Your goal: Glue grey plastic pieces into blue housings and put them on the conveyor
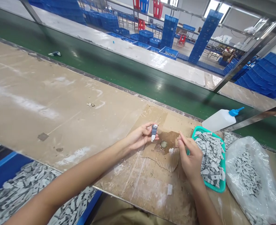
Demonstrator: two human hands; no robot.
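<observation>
My left hand (143,136) is closed around a small dark grey and white plastic part (154,132), held upright between thumb and fingers above the table. To its right, my right hand (190,155) pinches thumb and forefinger together; whatever may be between them is too small to make out. Between my hands a stained cardboard piece (160,162) lies on the table, with a small round dish-like thing (163,144) on it. A green basket (220,188) full of light grey plastic pieces (210,153) stands right beside my right hand.
A white squeeze bottle (219,120) with a blue nozzle lies tilted behind the basket. At right sits a clear plastic bag (267,187) of small grey parts. A blue bin (2,167) of parts is below left. Beyond the table runs a green conveyor belt (119,73) carrying one part (55,53).
</observation>
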